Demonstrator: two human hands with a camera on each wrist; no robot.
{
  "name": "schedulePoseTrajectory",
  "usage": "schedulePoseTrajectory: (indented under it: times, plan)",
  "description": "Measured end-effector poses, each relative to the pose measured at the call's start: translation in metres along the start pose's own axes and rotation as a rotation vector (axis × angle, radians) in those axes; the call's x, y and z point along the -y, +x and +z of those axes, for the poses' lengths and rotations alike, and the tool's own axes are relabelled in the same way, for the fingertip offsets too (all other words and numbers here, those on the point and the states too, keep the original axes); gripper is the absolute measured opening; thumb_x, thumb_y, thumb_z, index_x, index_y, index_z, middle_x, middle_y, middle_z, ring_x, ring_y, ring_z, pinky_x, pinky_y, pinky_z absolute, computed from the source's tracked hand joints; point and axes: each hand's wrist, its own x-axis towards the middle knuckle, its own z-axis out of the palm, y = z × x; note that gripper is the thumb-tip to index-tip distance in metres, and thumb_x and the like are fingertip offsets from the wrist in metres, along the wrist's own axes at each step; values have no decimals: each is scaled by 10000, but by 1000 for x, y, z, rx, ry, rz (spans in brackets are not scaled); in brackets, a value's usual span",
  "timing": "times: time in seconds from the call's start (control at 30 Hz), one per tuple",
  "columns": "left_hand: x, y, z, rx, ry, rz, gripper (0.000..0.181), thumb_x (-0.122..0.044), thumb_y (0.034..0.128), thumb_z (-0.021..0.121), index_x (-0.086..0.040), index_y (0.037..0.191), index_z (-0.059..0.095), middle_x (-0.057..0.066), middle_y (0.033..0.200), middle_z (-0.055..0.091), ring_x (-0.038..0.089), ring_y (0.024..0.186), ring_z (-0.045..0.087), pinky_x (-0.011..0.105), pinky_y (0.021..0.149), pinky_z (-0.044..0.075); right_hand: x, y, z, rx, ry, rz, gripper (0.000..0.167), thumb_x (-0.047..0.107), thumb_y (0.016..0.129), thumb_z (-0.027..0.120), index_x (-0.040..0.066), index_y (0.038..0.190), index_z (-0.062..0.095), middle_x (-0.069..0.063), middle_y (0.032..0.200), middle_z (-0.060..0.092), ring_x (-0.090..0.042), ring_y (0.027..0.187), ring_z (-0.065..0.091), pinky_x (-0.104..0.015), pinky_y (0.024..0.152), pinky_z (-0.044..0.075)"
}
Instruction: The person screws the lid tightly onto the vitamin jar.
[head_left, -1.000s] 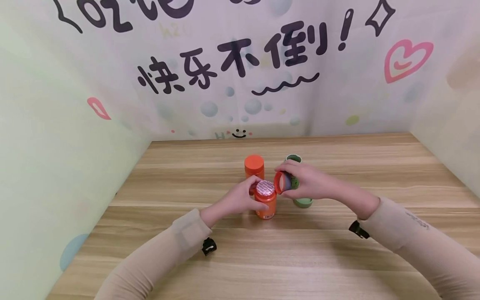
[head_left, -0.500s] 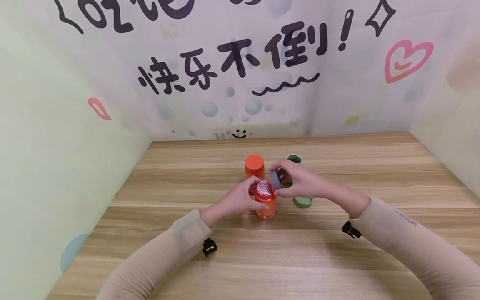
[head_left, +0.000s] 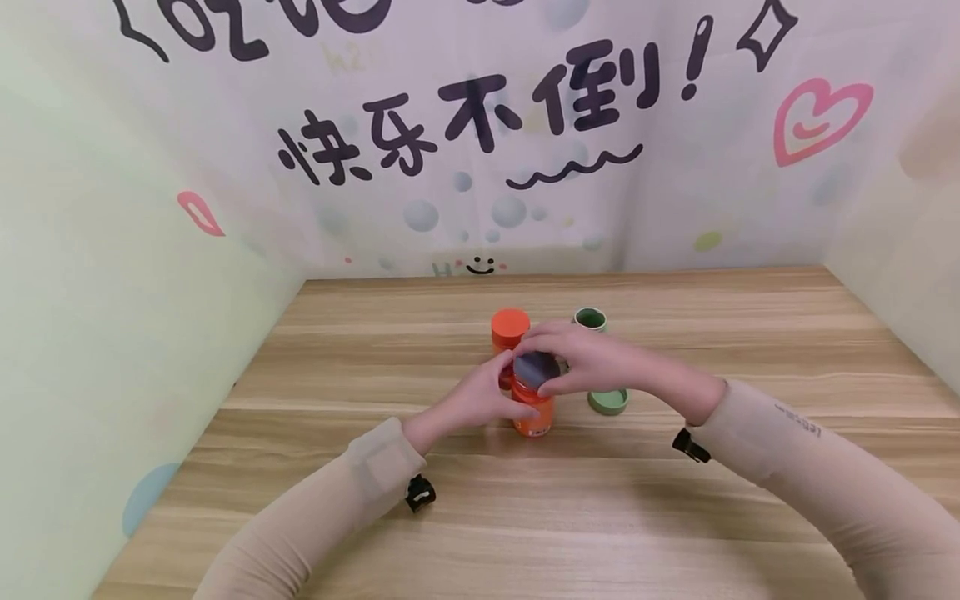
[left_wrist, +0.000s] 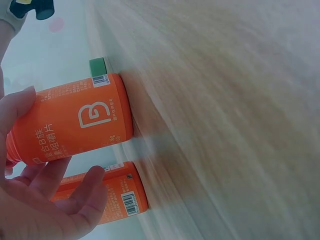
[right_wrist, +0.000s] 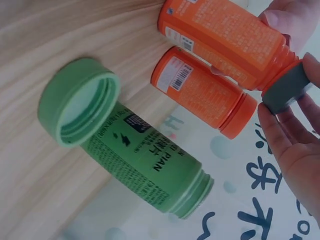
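My left hand (head_left: 472, 398) grips an upright orange bottle (head_left: 534, 418) near its top, with the thumb on one side and fingers on the other. White lettering and a large "B" mark this bottle in the left wrist view. Over its mouth, my right hand (head_left: 600, 358) holds a dark grey-topped lid (head_left: 536, 368) by the rim, between thumb and fingers. In the right wrist view the lid (right_wrist: 286, 90) meets the bottle's neck; I cannot tell whether it sits fully down. The silvery seal on the mouth is now covered.
A second orange bottle (head_left: 510, 327) with an orange lid stands just behind. To the right, partly behind my right hand, is an uncapped green bottle (head_left: 591, 317). Its green lid (head_left: 609, 402) lies on the wooden table (head_left: 480, 525), hollow side up. A printed cloth (head_left: 420, 167) hangs behind.
My right hand has moved left and turned the lid from sideways, hollow towards the bottle, to flat over its mouth. My left hand keeps its grip on the orange bottle in the same place.
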Motion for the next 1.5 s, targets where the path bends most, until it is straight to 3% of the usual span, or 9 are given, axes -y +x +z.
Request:
schedulePoseTrajectory:
  times: [0.27,0.47,0.9,1.2,1.5]
  plan:
    - [1,1,-1,2,13,-7,677,-254,722,774,-115,1292,438,7,1197,544,155,1042,530,313,890,455,8,11,-6,130,-120,-66,437,95,769,709,72,1189,592,-63,1150,533,-191,995,513,-297,811,472]
    - [2,1,-1,8,17,-15,647,-261,719,776,-123,1272,469,-2,1196,552,142,1042,535,284,876,455,12,16,-10,208,-156,-64,433,72,770,692,70,1191,592,-67,1127,540,-189,974,514,-297,808,465]
    - [-3,0,-2,4,17,-12,620,-255,721,778,-136,1254,484,-22,1195,560,137,1051,538,283,890,451,26,23,-14,282,-308,52,408,162,792,677,125,1190,596,-27,978,547,-149,845,507,-250,695,452]
    - [-2,0,-1,-14,49,-26,659,-296,698,792,-142,1261,484,-10,1183,577,148,1047,546,291,890,454,21,21,-19,274,-198,-101,405,-12,756,673,42,1152,607,-75,1158,578,-220,1057,525,-319,845,480]
    - [-1,0,-1,-7,51,-24,652,-298,707,785,-143,1263,483,-19,1186,572,141,1046,542,296,893,452,22,21,-19,273,-197,-112,386,-25,755,666,38,1133,617,-76,1136,582,-218,1032,531,-310,827,484]
